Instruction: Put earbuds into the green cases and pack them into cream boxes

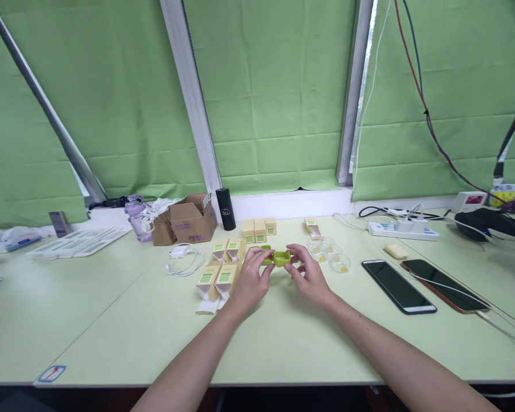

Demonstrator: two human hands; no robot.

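My left hand (252, 277) and my right hand (308, 273) meet over the middle of the table and pinch a small green hinged case (278, 257) between their fingertips; it looks opened into two halves. Several small beige cartons with green labels (218, 278) lie just left of my left hand, some open at the end. Three more cartons (260, 230) stand in a row behind the case. Several clear plastic shells with yellow pieces (331, 254) lie right of my right hand, and one carton (313, 227) lies behind them.
Two phones (398, 286) (443, 285) lie at the right, one on a cable. A power strip (402, 229), a brown cardboard box (185, 224), a black bottle (225, 209), a white coiled cable (183, 260) and white trays (79, 242) stand along the back.
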